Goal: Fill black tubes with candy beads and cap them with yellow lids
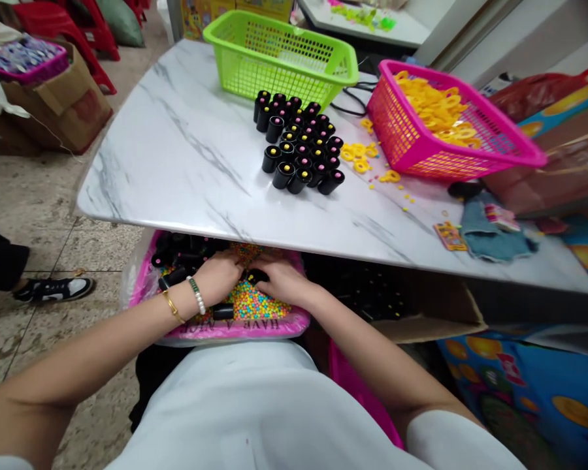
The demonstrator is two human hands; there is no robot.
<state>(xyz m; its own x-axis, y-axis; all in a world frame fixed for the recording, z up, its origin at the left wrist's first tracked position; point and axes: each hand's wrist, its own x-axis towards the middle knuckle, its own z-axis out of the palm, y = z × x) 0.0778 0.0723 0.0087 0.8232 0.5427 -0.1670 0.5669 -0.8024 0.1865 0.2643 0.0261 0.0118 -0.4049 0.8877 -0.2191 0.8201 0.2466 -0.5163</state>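
A pink tray [255, 329] rests on my lap below the table edge, filled with small coloured beads [255, 303] and several loose black tubes [176, 277]. My left hand [220, 274], with a pearl bracelet and a gold bangle on the wrist, lies curled in the beads. My right hand [281, 277] is beside it, fingers closed round a black tube [255, 275]. What the left fingers hold is hidden. On the marble table [186, 156] stands a cluster of filled black tubes [301, 140] with coloured tops.
A green basket [279, 55] stands at the table's far side, a pink basket [451, 124] of yellow rings to its right, with loose yellow rings [360, 156] between. A blue cloth [494, 235] lies at right. Another person's shoe [53, 287] is on the floor at left.
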